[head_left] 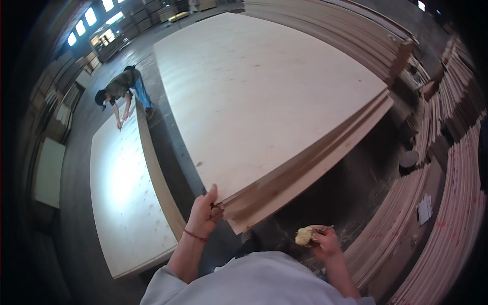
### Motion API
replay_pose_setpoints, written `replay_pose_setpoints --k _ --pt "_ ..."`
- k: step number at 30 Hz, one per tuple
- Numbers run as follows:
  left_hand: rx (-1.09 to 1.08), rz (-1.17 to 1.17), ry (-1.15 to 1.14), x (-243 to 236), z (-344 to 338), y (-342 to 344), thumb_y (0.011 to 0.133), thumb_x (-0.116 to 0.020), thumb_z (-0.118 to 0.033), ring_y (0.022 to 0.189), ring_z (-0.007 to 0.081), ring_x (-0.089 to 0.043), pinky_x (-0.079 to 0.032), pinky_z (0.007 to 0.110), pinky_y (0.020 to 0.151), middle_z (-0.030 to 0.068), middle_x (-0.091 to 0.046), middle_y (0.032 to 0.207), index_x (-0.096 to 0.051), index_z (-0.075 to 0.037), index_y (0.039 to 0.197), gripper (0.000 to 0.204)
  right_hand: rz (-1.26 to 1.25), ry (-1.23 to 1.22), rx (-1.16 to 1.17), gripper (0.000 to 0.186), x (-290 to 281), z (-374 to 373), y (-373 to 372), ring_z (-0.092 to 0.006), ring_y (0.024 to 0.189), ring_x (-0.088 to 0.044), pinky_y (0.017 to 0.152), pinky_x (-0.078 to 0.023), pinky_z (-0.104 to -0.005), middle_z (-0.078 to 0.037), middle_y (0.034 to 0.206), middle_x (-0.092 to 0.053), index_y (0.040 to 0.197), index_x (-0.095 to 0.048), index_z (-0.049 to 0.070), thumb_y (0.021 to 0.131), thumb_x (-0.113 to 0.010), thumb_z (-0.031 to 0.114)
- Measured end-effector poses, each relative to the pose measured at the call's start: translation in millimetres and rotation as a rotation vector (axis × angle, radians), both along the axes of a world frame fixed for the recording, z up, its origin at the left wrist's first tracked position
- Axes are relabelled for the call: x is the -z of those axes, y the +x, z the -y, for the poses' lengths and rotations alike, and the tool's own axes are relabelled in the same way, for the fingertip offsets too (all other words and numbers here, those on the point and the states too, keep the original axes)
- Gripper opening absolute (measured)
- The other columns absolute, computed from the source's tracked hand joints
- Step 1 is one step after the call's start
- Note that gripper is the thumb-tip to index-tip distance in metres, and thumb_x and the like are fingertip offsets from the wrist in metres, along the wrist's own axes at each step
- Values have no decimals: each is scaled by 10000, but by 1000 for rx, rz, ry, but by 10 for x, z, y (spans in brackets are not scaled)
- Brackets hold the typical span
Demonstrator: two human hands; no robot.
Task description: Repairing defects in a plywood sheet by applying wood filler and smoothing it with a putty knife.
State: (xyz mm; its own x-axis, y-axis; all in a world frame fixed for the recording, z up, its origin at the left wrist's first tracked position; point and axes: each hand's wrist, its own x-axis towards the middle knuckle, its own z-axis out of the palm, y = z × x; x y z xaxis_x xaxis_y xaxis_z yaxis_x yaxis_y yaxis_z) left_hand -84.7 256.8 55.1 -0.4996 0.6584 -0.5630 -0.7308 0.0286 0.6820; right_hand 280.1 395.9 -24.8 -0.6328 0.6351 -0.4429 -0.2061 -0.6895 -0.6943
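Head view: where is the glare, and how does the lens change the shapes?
In the head view, white glare washes out part of the left plywood stack; the fisheye bows the stacked boards at right, and the corners go black; the large plywood sheet has no such hot spot; the floor at its right lies in deep shadow.

One wide fisheye view looks down and forward from the head. The shirt point(267, 279) is near, the board stack point(264, 96) farther off.
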Motion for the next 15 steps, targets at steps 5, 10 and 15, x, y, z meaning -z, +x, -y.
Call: replay_pose_setpoints --k 5,10,15 --pt "251 -114 -18 -129 49 -217 982 -681 -255 491 59 -397 -249 234 435 -41 -493 662 -611 -94 909 191 9 67 176 170 -266 7 -378 -321 948 -714 757 -588 -457 -148 1074 -725 1057 -691 38 929 -587 -2" --pt "312 -170 -32 -105 235 -384 961 -684 -258 505 58 -378 -261 246 455 -50 -480 668 -586 -97 810 242 99 308 93 161 -506 156 -1018 -299 902 -709 784 -588 -434 -140 985 -711 988 -676 -10 833 -635 -13" --pt "380 -253 -68 -166 567 -668 931 -699 -230 553 55 -395 -320 244 492 -47 -491 698 -564 -97 721 283 122 251 142 176 -766 293 -1524 -288 884 -714 795 -600 -421 -144 908 -701 940 -672 -60 769 -631 -50"
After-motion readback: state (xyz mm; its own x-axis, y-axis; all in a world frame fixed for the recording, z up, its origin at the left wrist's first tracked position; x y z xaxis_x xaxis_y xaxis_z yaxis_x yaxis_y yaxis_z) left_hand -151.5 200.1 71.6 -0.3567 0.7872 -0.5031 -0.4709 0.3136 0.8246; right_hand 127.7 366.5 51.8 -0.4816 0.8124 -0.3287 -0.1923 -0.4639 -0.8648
